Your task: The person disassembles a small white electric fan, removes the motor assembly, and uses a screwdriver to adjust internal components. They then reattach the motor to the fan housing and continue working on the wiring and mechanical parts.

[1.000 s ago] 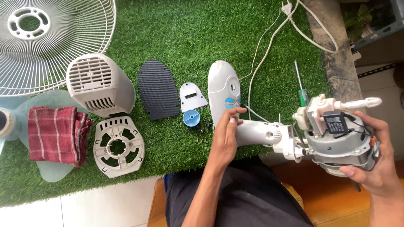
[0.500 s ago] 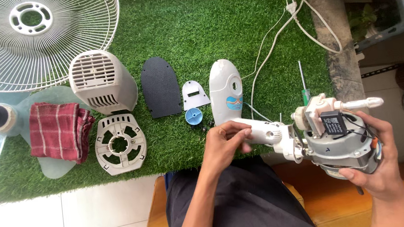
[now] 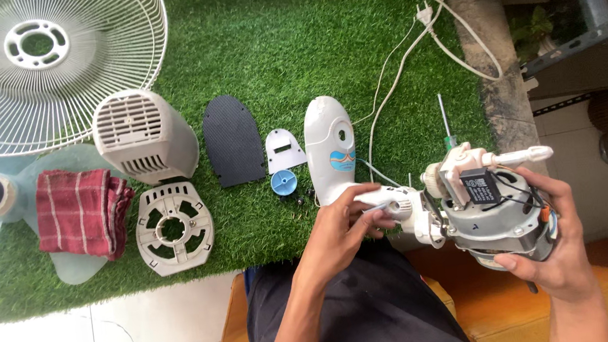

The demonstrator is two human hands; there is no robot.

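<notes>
Between both hands (image 3: pixel 340 234), fan motor (image 3: pixel 497 212).

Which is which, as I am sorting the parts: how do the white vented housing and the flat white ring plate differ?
The white vented motor housing is a domed, hollow shell with slatted vents; the flat white round plate is thin, with a central hole and cut-outs. The housing lies farther from the person, the plate nearer. Both are white plastic on the green artificial turf.
</notes>
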